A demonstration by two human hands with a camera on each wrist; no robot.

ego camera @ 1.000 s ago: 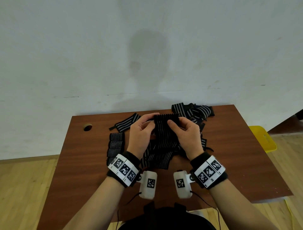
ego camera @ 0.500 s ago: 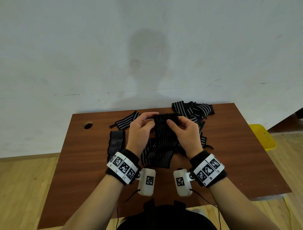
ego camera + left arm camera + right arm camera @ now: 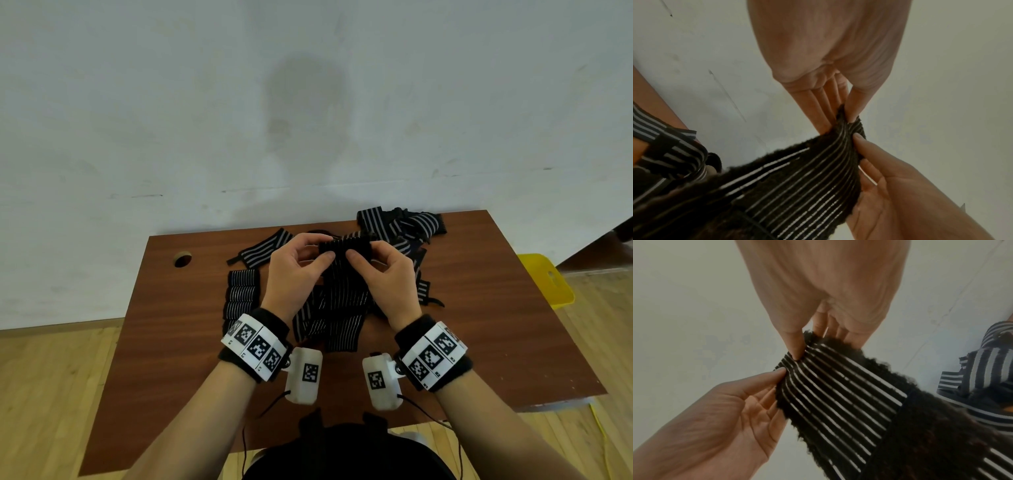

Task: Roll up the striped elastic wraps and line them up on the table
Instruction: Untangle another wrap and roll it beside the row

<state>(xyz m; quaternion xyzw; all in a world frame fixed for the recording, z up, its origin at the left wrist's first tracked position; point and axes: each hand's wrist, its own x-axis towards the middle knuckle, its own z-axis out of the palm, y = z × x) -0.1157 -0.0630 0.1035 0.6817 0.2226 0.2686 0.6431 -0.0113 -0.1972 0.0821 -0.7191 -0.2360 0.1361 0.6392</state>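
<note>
Both hands hold up one black wrap with thin white stripes over the table's middle. My left hand pinches its folded top end from the left, and my right hand pinches it from the right. The thumbs sit on the near face with the fingers behind. In the left wrist view the left hand pinches the wrap. In the right wrist view the right hand does the same to the wrap. The wrap's lower part hangs onto loose wraps on the table. Several rolled wraps lie in a column at the left.
A loose broad-striped wrap lies behind the rolls. A tangled pile of wraps sits at the back right. The brown table has a cable hole at its back left. A yellow object stands off the right edge.
Both hands keep pinching the wrap's top end in about the same place. The thumbs have shifted slightly on the fold.
</note>
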